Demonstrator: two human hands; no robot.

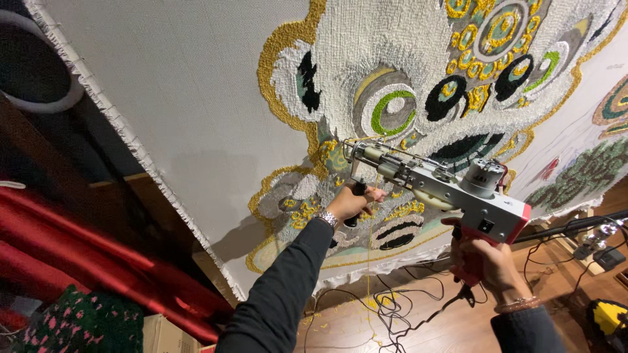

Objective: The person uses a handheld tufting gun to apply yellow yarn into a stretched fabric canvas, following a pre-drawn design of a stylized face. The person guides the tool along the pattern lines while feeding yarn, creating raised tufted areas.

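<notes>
A workshop fills the view, tilted by the head camera: a wooden floor (458,327) lies near, strewn with dark cables (392,307) and bits of yellow yarn. At far left a red drape (98,255) runs under the frame, with a dark knitted cloth (85,323) dotted pink below it and a cardboard box (163,335) beside that. Above them stretches the backing cloth (183,98), pale and taut, its frayed edge running down to the right. Further right the cloth carries a tufted design (392,98) in white, yellow, green and black loops.

The left hand (350,204), in a dark sleeve with a wrist bracelet, is clenched round the black front handle of the tufting gun (445,186). The gun sits in the middle right of the view, its needle end pressed against the cloth near the yellow loops. The right hand (487,261) is closed round the red rear grip below the gun's body. A strand of yellow yarn hangs down from the gun toward the floor.

The gun looks rigid and fairly heavy, metal and plastic with a motor on top, so both handles seem the proper places to hold it. The cloth looks soft but tightly stretched. At far right a yellow tool (608,317) rests on the floor.
</notes>
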